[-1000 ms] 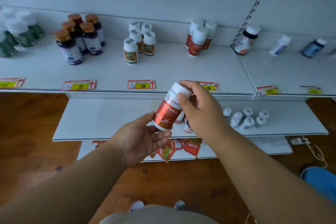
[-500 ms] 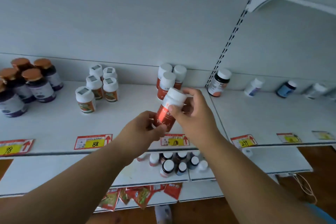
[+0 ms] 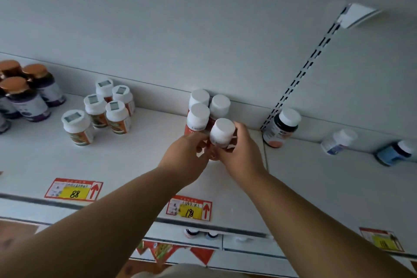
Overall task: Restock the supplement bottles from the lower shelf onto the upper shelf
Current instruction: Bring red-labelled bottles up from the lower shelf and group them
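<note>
A red supplement bottle with a white cap (image 3: 222,132) is held upright over the upper shelf (image 3: 144,165), just in front of three matching red bottles (image 3: 198,115) at the back. My right hand (image 3: 239,153) grips it from the right side. My left hand (image 3: 185,156) pinches its lower part from the left. The bottle's base is hidden behind my fingers, so whether it touches the shelf is unclear. On the lower shelf (image 3: 246,241), two bottle caps (image 3: 191,232) peek out beneath the upper shelf's edge.
Left of the red group stand several white-capped bottles with orange labels (image 3: 99,113) and brown-capped purple bottles (image 3: 24,90). To the right are a dark bottle (image 3: 282,127), a white one (image 3: 338,141) and a blue one (image 3: 393,153). Price tags (image 3: 188,207) line the shelf edge.
Both hands carried the red bottle up and back, from below the upper shelf to just in front of the matching bottles on it. The view tilted upward.
</note>
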Motion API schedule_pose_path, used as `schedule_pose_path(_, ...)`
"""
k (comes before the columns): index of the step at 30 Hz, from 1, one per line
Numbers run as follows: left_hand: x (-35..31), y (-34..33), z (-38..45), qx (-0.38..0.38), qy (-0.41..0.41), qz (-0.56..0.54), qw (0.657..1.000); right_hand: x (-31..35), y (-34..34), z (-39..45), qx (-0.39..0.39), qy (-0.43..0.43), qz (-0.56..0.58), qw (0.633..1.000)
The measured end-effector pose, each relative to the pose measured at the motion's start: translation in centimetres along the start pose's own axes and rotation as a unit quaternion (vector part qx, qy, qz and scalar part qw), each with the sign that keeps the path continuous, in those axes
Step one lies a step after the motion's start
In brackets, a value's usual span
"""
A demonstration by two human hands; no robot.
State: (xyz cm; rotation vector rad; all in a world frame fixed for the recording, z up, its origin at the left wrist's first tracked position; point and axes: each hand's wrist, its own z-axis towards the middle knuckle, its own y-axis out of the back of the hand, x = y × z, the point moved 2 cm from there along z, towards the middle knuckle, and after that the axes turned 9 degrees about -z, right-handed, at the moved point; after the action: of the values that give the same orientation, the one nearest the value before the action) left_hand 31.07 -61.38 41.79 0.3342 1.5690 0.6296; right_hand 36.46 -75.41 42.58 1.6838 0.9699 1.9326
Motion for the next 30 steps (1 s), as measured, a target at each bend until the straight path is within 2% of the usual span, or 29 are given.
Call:
schedule_pose_path(6,0.0,0.5,-0.3,-0.004,0.011,-0.005,1.0,-0.1,-1.5,2.4,-0.029,0.015,-0.011,0.999)
schedule_pose_path(11,-0.1,1.5,-1.2,0.012,0.001,0.017,1.0,-0.5,-2.7,1.9,-0.055,-0.01,-0.046,0.997)
schedule_pose_path(17,1.5,3.9,-4.5,0.016,-0.032,0.024,0.999,1.6,-3.4,-5.3,-0.082,-0.037,-0.044,0.995)
schedule_pose_path(25,5.6,9.2,-12.9,0.053,-0.105,0.009,0.993,9.2,-7.5,-16.4,-0.095,-0.027,-0.034,0.995)
schedule_pose_path(30,8.8,11.0,-18.9,0.048,-0.084,-0.01,0.995,10.6,-11.0,-22.2,-0.064,-0.027,-0.028,0.997)
